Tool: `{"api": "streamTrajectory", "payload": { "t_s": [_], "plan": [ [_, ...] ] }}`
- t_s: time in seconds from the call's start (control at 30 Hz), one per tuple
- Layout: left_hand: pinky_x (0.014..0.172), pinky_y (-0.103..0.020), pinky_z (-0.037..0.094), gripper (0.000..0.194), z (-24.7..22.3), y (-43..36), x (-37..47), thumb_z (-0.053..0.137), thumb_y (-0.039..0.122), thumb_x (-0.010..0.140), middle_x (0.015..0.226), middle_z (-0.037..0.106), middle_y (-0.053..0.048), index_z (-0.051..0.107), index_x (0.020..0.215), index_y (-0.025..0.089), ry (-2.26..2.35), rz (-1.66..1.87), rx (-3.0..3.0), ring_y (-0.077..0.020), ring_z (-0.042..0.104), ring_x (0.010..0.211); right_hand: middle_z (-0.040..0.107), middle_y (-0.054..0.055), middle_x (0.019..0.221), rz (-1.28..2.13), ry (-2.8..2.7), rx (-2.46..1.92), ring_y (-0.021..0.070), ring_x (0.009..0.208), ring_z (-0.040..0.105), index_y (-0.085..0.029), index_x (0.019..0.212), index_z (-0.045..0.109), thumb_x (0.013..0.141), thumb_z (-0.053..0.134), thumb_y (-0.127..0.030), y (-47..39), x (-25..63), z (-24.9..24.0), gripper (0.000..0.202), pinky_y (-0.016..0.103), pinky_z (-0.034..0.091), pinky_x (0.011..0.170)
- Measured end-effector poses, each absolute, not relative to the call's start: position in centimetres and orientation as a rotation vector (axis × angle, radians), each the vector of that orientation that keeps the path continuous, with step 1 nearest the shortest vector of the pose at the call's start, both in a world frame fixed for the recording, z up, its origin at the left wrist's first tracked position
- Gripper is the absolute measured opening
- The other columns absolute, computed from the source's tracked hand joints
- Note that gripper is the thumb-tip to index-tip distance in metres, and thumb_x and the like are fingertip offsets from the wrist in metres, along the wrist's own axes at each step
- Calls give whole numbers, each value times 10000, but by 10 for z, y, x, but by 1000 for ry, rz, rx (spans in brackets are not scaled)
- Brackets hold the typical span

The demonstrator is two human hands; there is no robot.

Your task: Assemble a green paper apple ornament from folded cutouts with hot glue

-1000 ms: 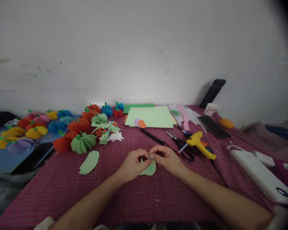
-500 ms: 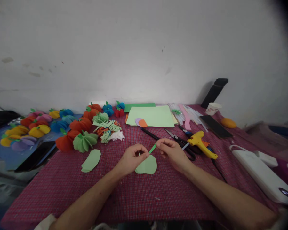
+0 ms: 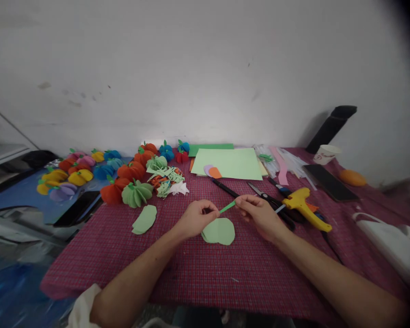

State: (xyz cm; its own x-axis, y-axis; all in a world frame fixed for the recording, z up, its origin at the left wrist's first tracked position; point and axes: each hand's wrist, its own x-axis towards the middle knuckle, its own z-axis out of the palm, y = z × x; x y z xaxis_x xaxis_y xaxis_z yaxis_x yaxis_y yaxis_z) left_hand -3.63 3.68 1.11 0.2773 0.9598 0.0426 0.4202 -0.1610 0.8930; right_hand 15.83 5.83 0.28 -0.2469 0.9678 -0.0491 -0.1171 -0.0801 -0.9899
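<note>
Between my two hands stretches a small strip of bright green paper point(image 3: 227, 207). My left hand point(image 3: 202, 217) pinches its lower left end, and my right hand point(image 3: 254, 212) pinches the upper right end. Just below them, a light green rounded paper piece point(image 3: 222, 231) with a crease down its middle lies on the cloth, apparently several layers thick. Farther left rests a stack of folded light green paper pieces point(image 3: 145, 219). A light green paper pumpkin point(image 3: 136, 193) with a green stem stands beyond that stack.
Scissors point(image 3: 259, 191) and a yellow glue gun point(image 3: 302, 207) lie right of my right hand. Paper sheets point(image 3: 230, 161) and glue sticks point(image 3: 295, 164) lie at the back, beside a paper cup point(image 3: 326, 154). Paper scraps point(image 3: 167, 180) and several coloured paper pumpkins point(image 3: 131, 171) fill the left.
The whole scene has shifted right in view as the head turned left. Both hands still pinch the green strip, which now lies at a flatter angle with the hands slightly farther apart.
</note>
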Motion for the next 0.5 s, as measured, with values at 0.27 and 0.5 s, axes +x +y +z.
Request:
{"api": "streamTrajectory", "payload": {
  "t_s": [0.27, 0.5],
  "plan": [
    [495, -189, 361, 204, 2, 45, -46, 495, 306, 747, 647, 586, -2, 611, 735, 138, 1324, 744, 1779, -96, 490, 562, 455, -62, 448, 1429, -1338, -1204, 45, 384, 348, -157, 642, 572, 700, 613, -360, 60, 155, -3, 215, 173, 242, 365],
    [514, -197, 378, 205, -3, 50, -49, 471, 287, 760, 654, 609, -3, 611, 710, 146, 1363, 649, 1924, -105, 518, 581, 556, -31, 552, 1442, -1352, -1237, 37, 361, 402, -152, 657, 538, 711, 584, -360, 60, 148, -14, 219, 160, 269, 326]
  ]
}}
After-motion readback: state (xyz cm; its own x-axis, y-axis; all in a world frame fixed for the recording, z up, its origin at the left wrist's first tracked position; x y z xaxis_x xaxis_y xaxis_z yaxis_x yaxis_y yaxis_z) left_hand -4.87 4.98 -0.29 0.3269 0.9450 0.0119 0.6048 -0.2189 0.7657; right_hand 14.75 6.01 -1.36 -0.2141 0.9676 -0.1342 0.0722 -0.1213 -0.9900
